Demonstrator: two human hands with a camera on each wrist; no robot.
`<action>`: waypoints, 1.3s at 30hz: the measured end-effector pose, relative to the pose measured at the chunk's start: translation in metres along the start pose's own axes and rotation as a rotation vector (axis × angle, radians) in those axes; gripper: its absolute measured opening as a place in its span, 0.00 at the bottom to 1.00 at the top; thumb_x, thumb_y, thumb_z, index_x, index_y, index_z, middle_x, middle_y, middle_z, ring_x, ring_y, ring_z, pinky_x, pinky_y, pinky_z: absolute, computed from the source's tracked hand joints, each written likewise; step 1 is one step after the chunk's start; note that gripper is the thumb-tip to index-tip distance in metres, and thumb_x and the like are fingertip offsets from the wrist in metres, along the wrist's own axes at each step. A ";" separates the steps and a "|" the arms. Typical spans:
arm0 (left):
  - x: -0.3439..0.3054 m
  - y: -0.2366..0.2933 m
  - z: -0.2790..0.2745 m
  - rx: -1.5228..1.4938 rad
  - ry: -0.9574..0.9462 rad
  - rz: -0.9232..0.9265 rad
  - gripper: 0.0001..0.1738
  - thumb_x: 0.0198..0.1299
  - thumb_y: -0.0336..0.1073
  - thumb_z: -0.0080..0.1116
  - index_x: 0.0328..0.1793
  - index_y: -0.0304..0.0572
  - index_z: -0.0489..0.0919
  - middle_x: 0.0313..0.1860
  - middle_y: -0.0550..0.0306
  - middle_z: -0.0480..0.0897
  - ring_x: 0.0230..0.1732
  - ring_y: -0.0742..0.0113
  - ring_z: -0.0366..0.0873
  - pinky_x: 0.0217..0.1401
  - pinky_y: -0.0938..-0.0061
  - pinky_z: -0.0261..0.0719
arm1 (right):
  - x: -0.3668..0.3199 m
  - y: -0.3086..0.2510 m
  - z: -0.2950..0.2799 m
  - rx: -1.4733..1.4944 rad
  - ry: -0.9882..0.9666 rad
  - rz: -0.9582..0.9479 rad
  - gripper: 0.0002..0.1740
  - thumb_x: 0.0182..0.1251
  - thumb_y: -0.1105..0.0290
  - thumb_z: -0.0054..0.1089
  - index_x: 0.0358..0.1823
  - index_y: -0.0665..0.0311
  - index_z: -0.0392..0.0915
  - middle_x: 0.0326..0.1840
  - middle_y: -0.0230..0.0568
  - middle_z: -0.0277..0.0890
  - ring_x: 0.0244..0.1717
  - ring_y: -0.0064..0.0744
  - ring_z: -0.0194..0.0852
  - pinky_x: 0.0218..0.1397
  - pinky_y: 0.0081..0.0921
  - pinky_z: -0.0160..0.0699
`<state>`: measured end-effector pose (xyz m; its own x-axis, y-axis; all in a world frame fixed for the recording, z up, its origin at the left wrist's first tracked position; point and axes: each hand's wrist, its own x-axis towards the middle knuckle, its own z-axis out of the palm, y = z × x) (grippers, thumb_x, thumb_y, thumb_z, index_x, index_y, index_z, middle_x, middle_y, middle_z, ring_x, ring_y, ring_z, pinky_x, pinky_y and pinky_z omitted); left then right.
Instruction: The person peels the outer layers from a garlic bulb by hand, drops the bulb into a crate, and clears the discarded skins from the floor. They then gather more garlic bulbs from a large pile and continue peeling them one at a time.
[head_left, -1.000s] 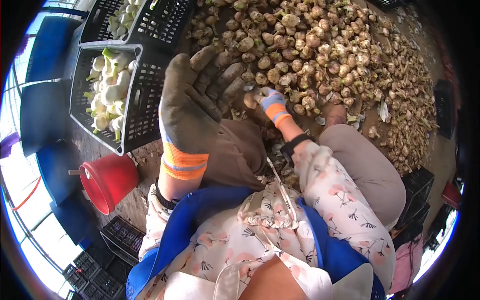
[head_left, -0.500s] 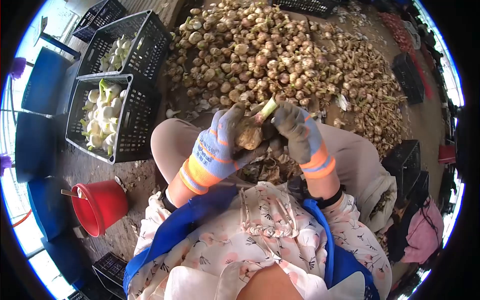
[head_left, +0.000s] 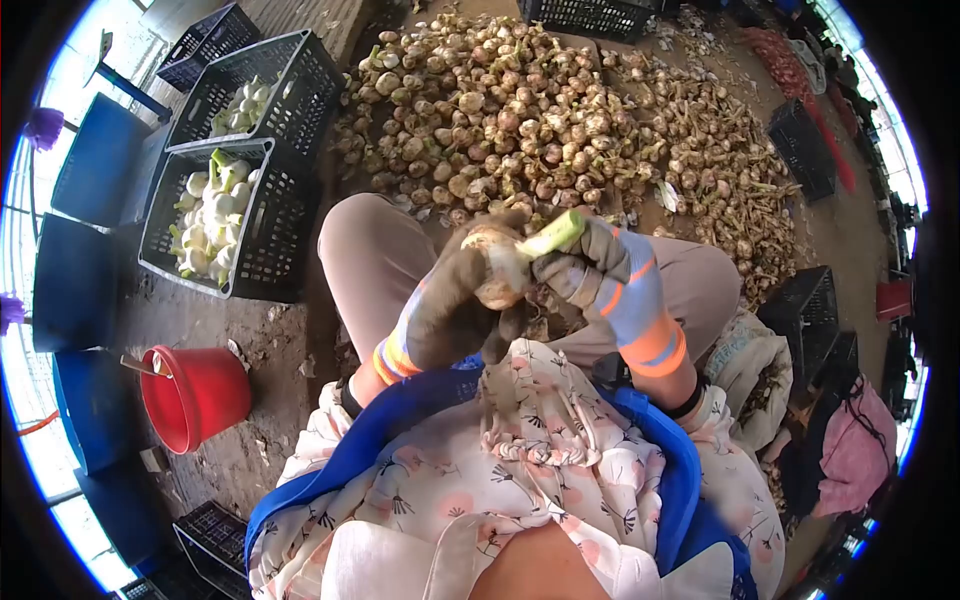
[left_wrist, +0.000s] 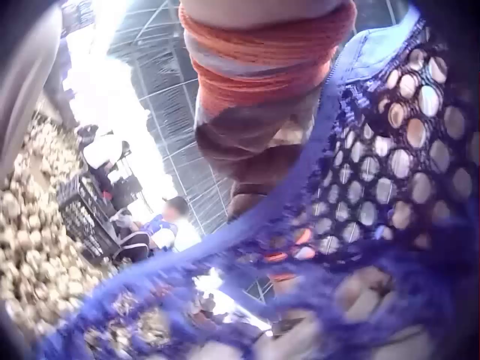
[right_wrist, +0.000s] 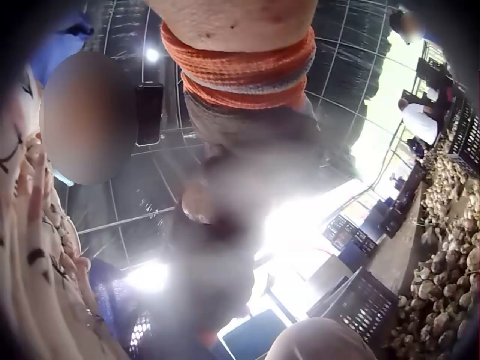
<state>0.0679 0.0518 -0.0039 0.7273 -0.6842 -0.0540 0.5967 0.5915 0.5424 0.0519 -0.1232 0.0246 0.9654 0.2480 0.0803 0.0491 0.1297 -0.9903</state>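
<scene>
A garlic bulb (head_left: 497, 286) with a thick pale green stem (head_left: 553, 238) is held between both gloved hands above the lap. The left hand (head_left: 440, 305) cups the bulb, fingers and thumb curled round it. The right hand (head_left: 607, 278) grips the stem close above the bulb. Both gloves have dirty grey-brown palms and orange cuffs. The bulb's surface is partly pale and partly brown. In the left wrist view a blue mesh garment (left_wrist: 240, 232) hides much of the left glove (left_wrist: 251, 154). Glare blurs the right glove (right_wrist: 240, 161) in the right wrist view.
A large heap of untrimmed garlic (head_left: 500, 120) spreads in front of the knees. At the left stand black crates holding cleaned white bulbs (head_left: 212, 215). A red bucket (head_left: 215, 395) with a stick across its rim is nearby. More black crates (head_left: 800, 315) line the right.
The left hand came from beside the crate, palm spread, to the lap. The right hand came back from the heap with a bulb. The bulb has turned and shows paler skin, its stem now gripped.
</scene>
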 end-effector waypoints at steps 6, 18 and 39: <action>0.009 -0.001 0.009 -0.024 -0.044 -0.174 0.36 0.57 0.65 0.37 0.46 0.36 0.73 0.23 0.46 0.78 0.04 0.69 0.63 0.02 0.85 0.57 | -0.017 -0.008 -0.015 -0.770 0.211 -0.186 0.10 0.47 0.77 0.55 0.34 0.63 0.74 0.35 0.44 0.74 0.37 0.47 0.70 0.38 0.35 0.70; 0.010 -0.028 0.015 0.463 0.293 0.275 0.28 0.61 0.48 0.49 0.59 0.37 0.59 0.35 0.61 0.71 0.29 0.77 0.70 0.33 0.83 0.72 | -0.017 0.048 -0.018 0.706 0.082 0.052 0.17 0.59 0.80 0.51 0.50 0.70 0.66 0.42 0.38 0.72 0.39 0.20 0.71 0.42 0.14 0.73; 0.022 -0.014 0.033 0.581 0.399 -0.060 0.39 0.56 0.70 0.30 0.52 0.41 0.69 0.20 0.60 0.73 0.13 0.77 0.64 0.11 0.84 0.56 | -0.007 0.052 -0.020 0.373 0.166 -0.038 0.13 0.58 0.78 0.52 0.46 0.70 0.70 0.45 0.41 0.73 0.43 0.26 0.73 0.48 0.19 0.73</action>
<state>0.0644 0.0146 0.0151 0.8341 -0.4338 -0.3406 0.4425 0.1578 0.8828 0.0523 -0.1371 -0.0292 0.9944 0.0820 0.0669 0.0191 0.4827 -0.8756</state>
